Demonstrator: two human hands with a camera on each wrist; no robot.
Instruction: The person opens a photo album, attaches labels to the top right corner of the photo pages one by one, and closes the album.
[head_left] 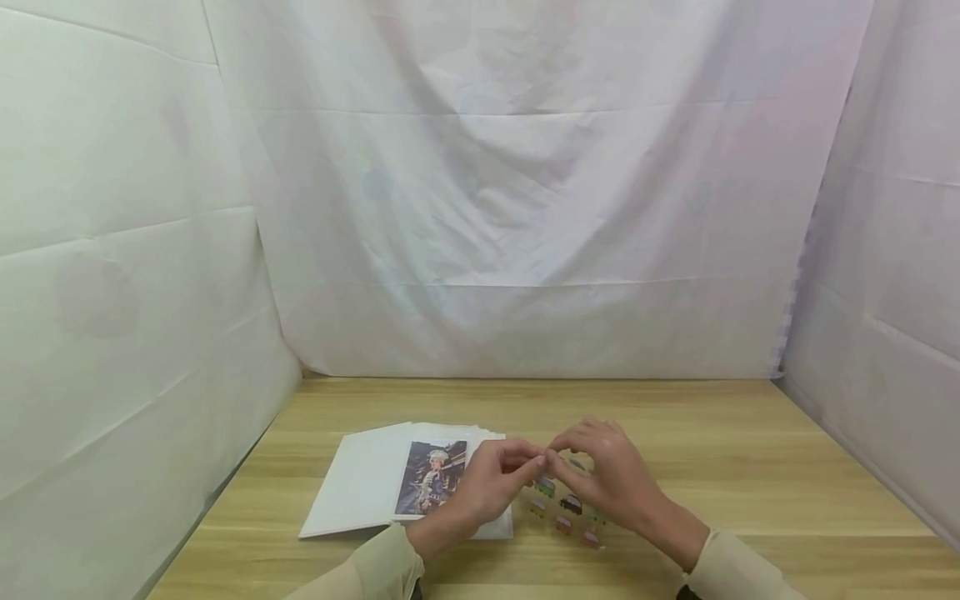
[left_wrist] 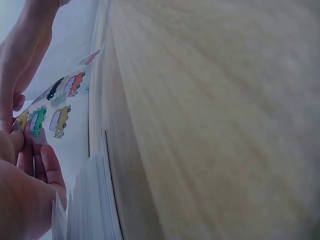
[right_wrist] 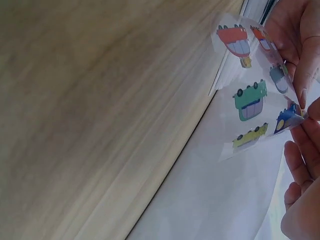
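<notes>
A clear sticker sheet (head_left: 571,503) printed with several colourful cars hangs between my hands, tilted above the table. My left hand (head_left: 487,485) pinches its upper edge between thumb and fingers. Right beside it, the fingertips of my right hand (head_left: 611,475) pinch the same edge, nearly meeting the left ones. In the right wrist view, the sheet (right_wrist: 250,106) curves down from the fingertips, with a blue car right at the pinch. The left wrist view shows yellow and green cars on the sheet (left_wrist: 49,117) close to the left fingers.
An open photo album (head_left: 356,479) with white pages lies on the wooden table (head_left: 750,467), partly under my left forearm. A photo (head_left: 431,482) of a person in a white hat shows on its page. White cloth (head_left: 525,208) hangs behind and on both sides.
</notes>
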